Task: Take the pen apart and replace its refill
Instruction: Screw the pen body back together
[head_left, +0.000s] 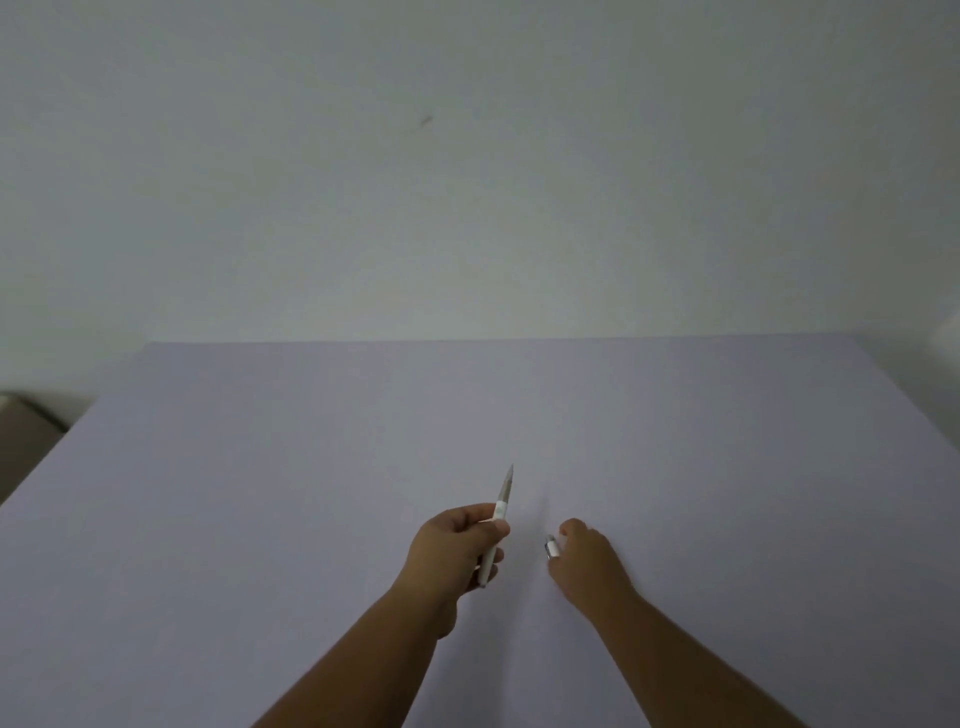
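**Q:** Where did things stand at that moment?

**A:** I had my left hand (457, 545) closed around the pen (496, 525), barrel crossing the palm, pointed end aimed up and away from me, lifted off the pale desk (260, 493). My right hand (584, 556) sat just beside it, apart from the left, fingers curled on a small white piece (550, 548) with a dark end. I judged that to be a part taken off the pen, though it was too small for me to be sure which.

**Q:** Was the refill out?

**A:** I couldn't tell. The tip section looked greyish and slender, but I saw no loose refill and no spare one anywhere on the desk.

**Q:** What worried you from there?

**A:** Mostly the small piece. My right hand held it only at the fingertips, low over the desk; a loosened pinch would likely have let it roll off across that smooth, bare surface. Also, the pen was tilted tip upward, so I reckoned anything loose inside, perhaps a spring, might have slid out the open lower end unnoticed.
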